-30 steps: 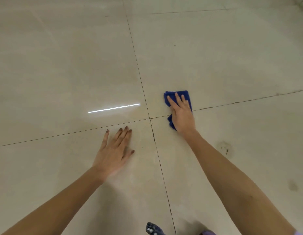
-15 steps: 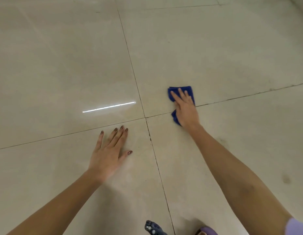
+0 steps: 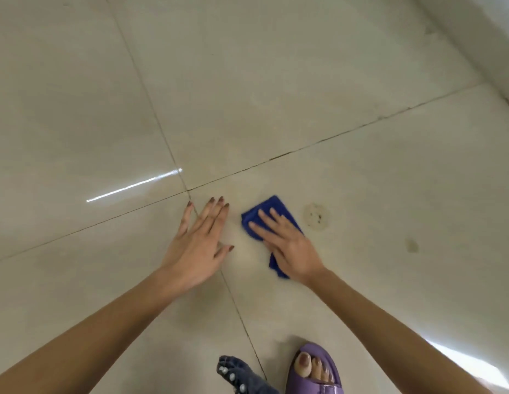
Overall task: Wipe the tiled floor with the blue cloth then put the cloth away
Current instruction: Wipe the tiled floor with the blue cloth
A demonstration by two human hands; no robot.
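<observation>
Wiping looks unfinished: right hand [image 3: 287, 245] presses flat, fingers spread, on the blue cloth [image 3: 269, 211], just left of a floor stain [image 3: 315, 217]. Left hand [image 3: 199, 240] rests open beside it. Putting away remains.

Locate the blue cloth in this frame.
In the head view, the blue cloth lies flat on the tiled floor right of centre, pressed under the right hand, left of a round speckled stain.
</observation>
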